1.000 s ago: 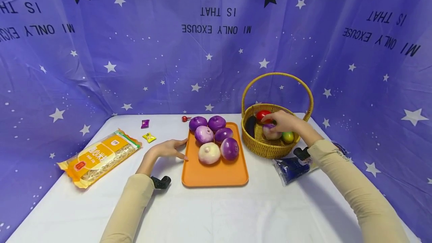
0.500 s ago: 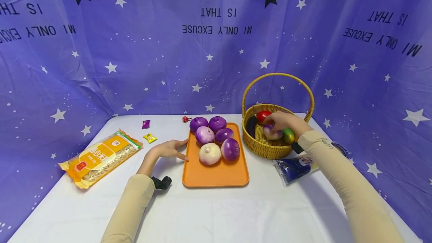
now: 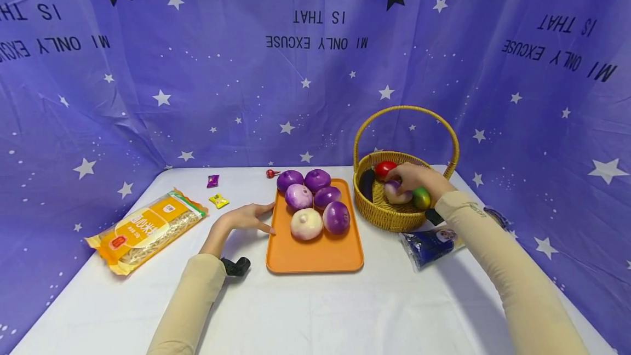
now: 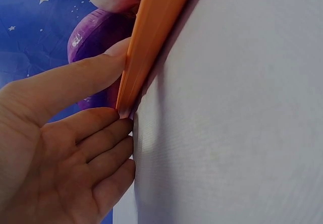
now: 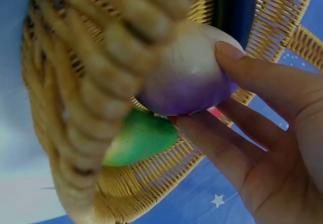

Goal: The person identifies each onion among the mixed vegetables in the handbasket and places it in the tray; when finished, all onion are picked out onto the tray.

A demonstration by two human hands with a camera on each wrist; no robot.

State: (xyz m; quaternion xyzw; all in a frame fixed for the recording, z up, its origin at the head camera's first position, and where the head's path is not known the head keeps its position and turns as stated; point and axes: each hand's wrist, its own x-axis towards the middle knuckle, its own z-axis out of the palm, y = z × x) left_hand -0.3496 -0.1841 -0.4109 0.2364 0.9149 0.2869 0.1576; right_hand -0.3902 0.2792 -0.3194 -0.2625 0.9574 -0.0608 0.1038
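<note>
My right hand (image 3: 416,177) reaches into the wicker basket (image 3: 389,219) and grips a purple-and-white onion (image 5: 189,72), thumb on one side and fingers on the other. Around that onion in the basket lie a red tomato-like piece (image 3: 385,170), a dark eggplant (image 3: 367,184) and a green-yellow mango (image 3: 421,198). At the left edge of the orange tray (image 3: 315,261), my left hand (image 3: 244,218) touches the rim, its thumb (image 4: 118,52) at the edge and its fingers loosely extended. Several onions (image 3: 337,218), purple and whitish, are grouped on the tray's far part.
An orange noodle bag (image 3: 148,229) lies at the left. Near it are a purple candy (image 3: 212,181) and a yellow one (image 3: 219,200). A red wrapped candy (image 3: 272,173) sits behind the tray. A blue packet (image 3: 431,246) lies before the basket, whose tall handle (image 3: 406,107) arches above.
My right hand and forearm have shifted slightly within the basket, and the gripped onion has turned a little. More of the green-yellow mango shows. My left hand stays at the tray's edge.
</note>
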